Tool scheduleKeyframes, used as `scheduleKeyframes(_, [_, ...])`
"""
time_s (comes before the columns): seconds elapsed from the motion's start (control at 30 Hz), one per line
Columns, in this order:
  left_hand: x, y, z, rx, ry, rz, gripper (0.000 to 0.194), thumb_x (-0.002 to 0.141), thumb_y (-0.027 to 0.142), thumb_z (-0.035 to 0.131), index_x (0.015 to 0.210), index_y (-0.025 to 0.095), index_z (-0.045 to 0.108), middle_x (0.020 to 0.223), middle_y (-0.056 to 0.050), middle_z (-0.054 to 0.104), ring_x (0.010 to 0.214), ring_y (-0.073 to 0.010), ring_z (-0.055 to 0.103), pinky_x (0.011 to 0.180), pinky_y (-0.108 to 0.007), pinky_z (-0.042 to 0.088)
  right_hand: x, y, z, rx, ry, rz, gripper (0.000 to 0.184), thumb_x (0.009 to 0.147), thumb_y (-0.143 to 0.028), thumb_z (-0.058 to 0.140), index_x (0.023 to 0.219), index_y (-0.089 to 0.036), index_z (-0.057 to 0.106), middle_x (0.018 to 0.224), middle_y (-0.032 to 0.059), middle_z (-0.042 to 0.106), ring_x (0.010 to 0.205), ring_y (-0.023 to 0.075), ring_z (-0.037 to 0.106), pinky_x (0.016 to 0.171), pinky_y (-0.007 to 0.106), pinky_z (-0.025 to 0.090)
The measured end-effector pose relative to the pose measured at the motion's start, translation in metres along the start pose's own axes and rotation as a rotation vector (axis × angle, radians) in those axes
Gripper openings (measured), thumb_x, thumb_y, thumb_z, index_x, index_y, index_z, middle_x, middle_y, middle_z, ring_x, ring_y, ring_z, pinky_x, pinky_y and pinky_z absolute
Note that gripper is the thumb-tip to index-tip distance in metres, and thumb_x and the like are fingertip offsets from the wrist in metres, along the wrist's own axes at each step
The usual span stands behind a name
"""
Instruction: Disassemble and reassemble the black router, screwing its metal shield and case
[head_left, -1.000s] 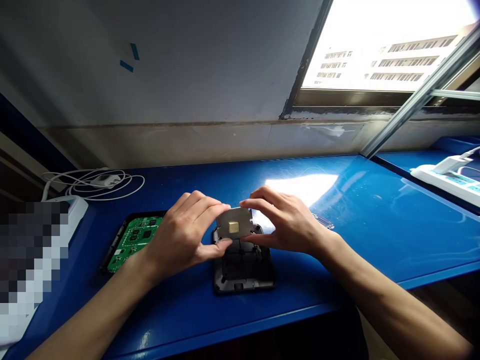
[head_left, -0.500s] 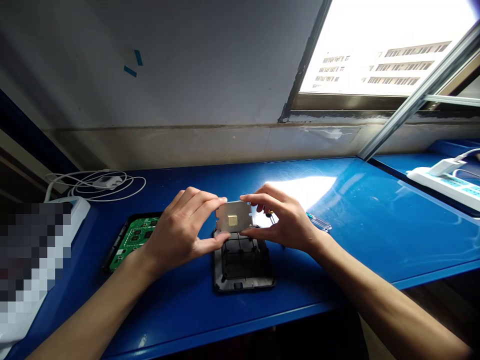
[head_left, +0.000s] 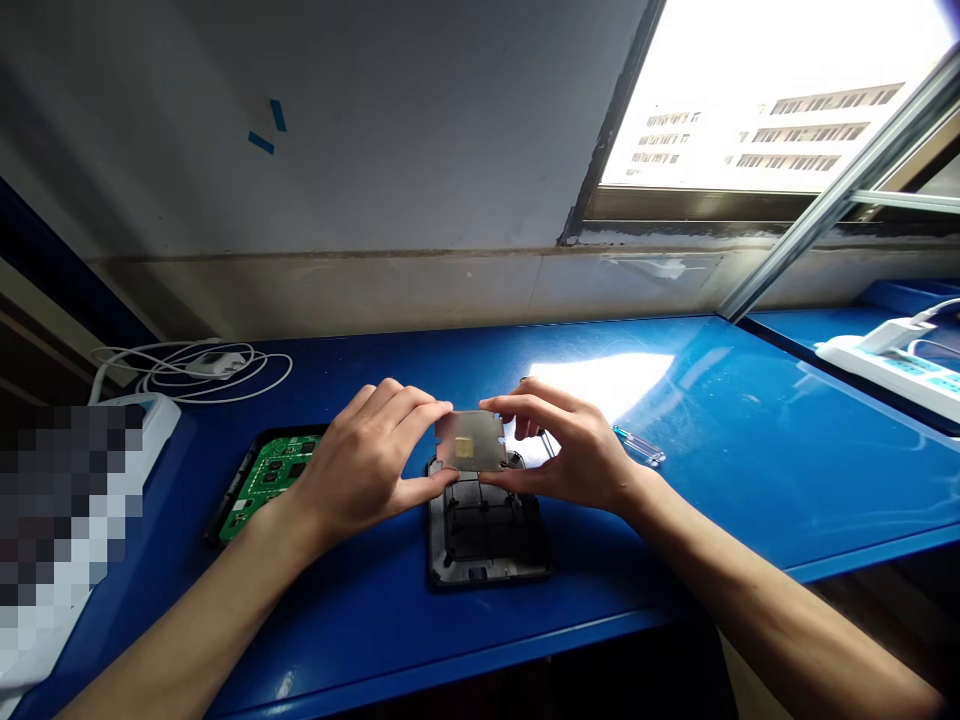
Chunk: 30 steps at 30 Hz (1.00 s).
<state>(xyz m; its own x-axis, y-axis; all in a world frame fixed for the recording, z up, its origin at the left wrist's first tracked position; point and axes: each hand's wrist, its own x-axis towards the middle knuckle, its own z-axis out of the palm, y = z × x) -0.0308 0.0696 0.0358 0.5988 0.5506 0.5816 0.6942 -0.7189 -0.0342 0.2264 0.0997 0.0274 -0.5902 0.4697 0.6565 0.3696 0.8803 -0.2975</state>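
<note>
Hanging over the far part of a black casing (head_left: 495,540), a thin metal plate (head_left: 484,430) with a yellowish square (head_left: 464,447) is pinched at one side by the left hand (head_left: 364,455) and at the other by the right hand (head_left: 574,440). Farther left on the blue counter (head_left: 750,430) lies a green circuit board (head_left: 271,470).

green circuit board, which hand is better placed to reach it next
Likely the left hand, nearer the green circuit board than the right hand, though both hold the grey plate.

Head camera's peering forward and down, close over the tabletop (head_left: 750,440)'s near edge; pixelated left end's hard to read.
</note>
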Motion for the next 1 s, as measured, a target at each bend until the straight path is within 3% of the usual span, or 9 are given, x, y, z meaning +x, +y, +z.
scheduleKeyframes(0.33, [0.003, 0.013, 0.008, -0.09, -0.15, -0.014, 0.044, 0.079, 0.039, 0.083, 0.108, 0.013, 0.063, 0.094, -0.007, 0.064, 0.084, -0.0258, 0.054, 0.073, -0.038, 0.046, 0.004, -0.02, 0.01, 0.13, -0.052, 0.0, 0.052, 0.078, -0.035, 0.083, 0.12, -0.016, 0.059, 0.074, -0.0044, 0.054, 0.053, 0.0073, 0.043, 0.049, 0.023, 0.041])
scheduleKeyframes(0.57, [0.003, 0.017, 0.008, -0.221, -0.094, -0.044, 0.043, 0.08, 0.035, 0.084, 0.11, 0.016, 0.06, 0.093, -0.005, 0.062, 0.084, -0.024, 0.052, 0.07, -0.035, 0.045, 0.0, -0.02, 0.012, 0.126, -0.025, -0.031, 0.054, 0.077, -0.032, 0.083, 0.123, -0.016, 0.059, 0.07, -0.0061, 0.05, 0.056, 0.009, 0.044, 0.051, 0.023, 0.038])
scheduleKeyframes(0.87, [0.002, 0.018, 0.006, -0.293, -0.078, -0.062, 0.043, 0.077, 0.031, 0.086, 0.109, 0.015, 0.062, 0.091, -0.004, 0.061, 0.083, -0.0231, 0.051, 0.07, -0.034, 0.045, 0.002, -0.023, 0.011, 0.095, 0.01, -0.073, 0.052, 0.079, -0.033, 0.081, 0.124, -0.017, 0.06, 0.069, -0.0056, 0.055, 0.054, 0.0087, 0.046, 0.048, 0.022, 0.034])
scheduleKeyframes(1.0, [0.002, 0.018, 0.007, -0.333, -0.042, -0.077, 0.046, 0.076, 0.031, 0.088, 0.11, 0.016, 0.061, 0.092, -0.003, 0.06, 0.082, -0.0213, 0.05, 0.07, -0.033, 0.045, 0.0, -0.021, 0.011, 0.114, -0.016, -0.062, 0.056, 0.083, -0.042, 0.079, 0.129, -0.017, 0.057, 0.071, -0.0054, 0.057, 0.053, 0.0076, 0.046, 0.049, 0.021, 0.036])
